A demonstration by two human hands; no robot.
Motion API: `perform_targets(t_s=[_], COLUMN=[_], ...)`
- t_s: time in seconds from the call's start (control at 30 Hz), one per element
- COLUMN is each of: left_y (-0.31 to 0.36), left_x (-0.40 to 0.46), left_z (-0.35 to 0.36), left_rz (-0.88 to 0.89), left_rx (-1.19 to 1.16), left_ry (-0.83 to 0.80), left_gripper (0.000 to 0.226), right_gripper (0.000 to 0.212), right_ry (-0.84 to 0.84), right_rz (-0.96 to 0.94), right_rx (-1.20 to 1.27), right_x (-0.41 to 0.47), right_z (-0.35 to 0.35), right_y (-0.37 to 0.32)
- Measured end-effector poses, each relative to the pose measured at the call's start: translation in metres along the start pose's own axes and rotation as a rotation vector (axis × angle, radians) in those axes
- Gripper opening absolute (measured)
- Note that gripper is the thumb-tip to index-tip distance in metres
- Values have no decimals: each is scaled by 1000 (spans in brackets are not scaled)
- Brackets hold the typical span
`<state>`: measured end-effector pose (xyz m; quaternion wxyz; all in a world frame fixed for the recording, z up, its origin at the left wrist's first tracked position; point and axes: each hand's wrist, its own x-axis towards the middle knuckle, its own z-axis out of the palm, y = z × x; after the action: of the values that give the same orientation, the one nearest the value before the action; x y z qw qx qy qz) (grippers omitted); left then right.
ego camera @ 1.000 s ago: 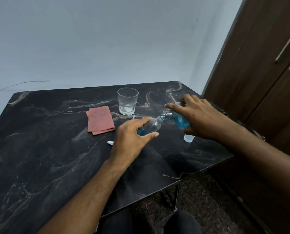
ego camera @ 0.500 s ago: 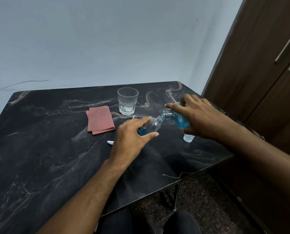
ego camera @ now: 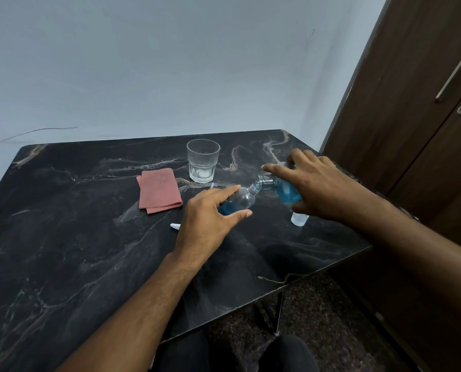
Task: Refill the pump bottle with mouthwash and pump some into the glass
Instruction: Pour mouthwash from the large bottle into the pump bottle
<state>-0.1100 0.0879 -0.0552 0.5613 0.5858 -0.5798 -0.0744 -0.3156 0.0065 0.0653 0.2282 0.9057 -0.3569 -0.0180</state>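
Refill in hand: pump bottle (ego camera: pixel 236 202) tilted above the table (ego camera: pixel 63 251), just in front of the glass (ego camera: pixel 203 160) and a little to its right, neck raised toward the right and partly filled with blue mouthwash pooled at its lower end. Gripped by the left hand (ego camera: pixel 209 220), thumb and fingers curled round the body. Mouthwash bottle (ego camera: pixel 284 189) tipped over from the right of the glass, mouth meeting the pump bottle's narrow neck, blue liquid low in its body; held in the right hand (ego camera: pixel 316 189), fingers wrapped over the top, forefinger stretched along the neck. No stream clearly visible between the two mouths, though pouring looks under way. Pump head: probably the white piece (ego camera: pixel 175 226) lying on the table in front of the glass, mostly hidden behind the left wrist; cannot tell for certain. Small clear cap (ego camera: pixel 299 219) standing on the table right of and nearer than the glass, under the right hand. Red cloth (ego camera: pixel 159 191) folded flat just left of the glass. Glass apparently empty, so pumping not yet begun. Next move, as a judgement: keep mouths aligned and the tilt gentle to avoid spilling past the narrow neck, then right both bottles, set the mouthwash bottle down, refit the pump head, and bring the nozzle over the glass.
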Motion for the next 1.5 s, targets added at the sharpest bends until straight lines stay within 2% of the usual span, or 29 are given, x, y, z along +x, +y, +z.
perform_targets(t_s=[1.5], left_y=[7], left_x=[-1], left_z=[-4], left_rz=[-13], left_rx=[6], left_ry=[-16], left_gripper=[61], right_gripper=[107], right_ry=[-13], right_rz=[5], right_rx=[-28], right_x=[-1], right_z=[-3], right_y=[-3])
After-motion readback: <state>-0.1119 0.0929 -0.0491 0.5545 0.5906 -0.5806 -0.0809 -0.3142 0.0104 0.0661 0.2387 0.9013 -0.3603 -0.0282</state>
